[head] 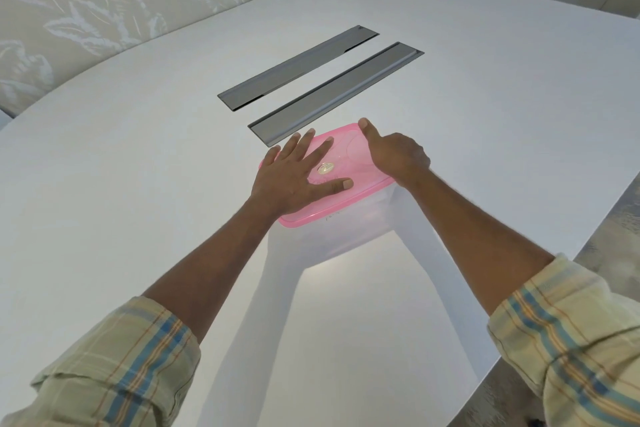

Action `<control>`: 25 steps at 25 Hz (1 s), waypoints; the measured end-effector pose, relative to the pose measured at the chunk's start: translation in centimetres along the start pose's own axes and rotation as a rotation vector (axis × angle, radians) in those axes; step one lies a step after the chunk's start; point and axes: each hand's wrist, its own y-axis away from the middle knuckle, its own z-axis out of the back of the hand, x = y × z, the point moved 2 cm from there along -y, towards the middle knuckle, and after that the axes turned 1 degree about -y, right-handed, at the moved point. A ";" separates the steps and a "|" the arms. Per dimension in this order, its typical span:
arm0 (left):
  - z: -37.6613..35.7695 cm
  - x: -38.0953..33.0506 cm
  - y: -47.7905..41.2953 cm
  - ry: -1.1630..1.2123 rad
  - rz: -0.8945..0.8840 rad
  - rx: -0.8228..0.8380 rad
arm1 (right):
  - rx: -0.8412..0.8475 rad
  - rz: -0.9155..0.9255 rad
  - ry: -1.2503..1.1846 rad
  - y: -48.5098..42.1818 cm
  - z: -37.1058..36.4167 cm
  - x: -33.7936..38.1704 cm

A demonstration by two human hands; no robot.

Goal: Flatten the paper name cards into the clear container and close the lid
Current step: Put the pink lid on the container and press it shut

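Clear container (346,232), pink lid (349,152) seated on top; stands on the white table (138,184), just beside the nearer grey panel (332,94).
Left hand (294,180): flat, fingers spread, pressing the lid. Right hand (394,156): thumb on the lid's panel-side corner, fingers curled over its edge.

Left hand (294,180): is lying palm down, pressing flat on the near left part of the pink lid (349,152).
Left fingers (304,146): are spreading out straight toward the far side, the thumb stretching off to the right.
Right hand (394,156): is gripping the lid's right edge, knuckles up, fingers curling down over the rim.
Right thumb (367,130): is pointing straight toward the far edge, resting on top.
Left forearm (214,260): is reaching bare, angling far and right.
Right forearm (467,225): is reaching bare, angling far and left.
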 end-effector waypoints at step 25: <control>-1.1 -7.6 -1.7 -0.083 -0.182 0.029 | 0.111 -0.124 -0.830 5.4 1.1 -6.2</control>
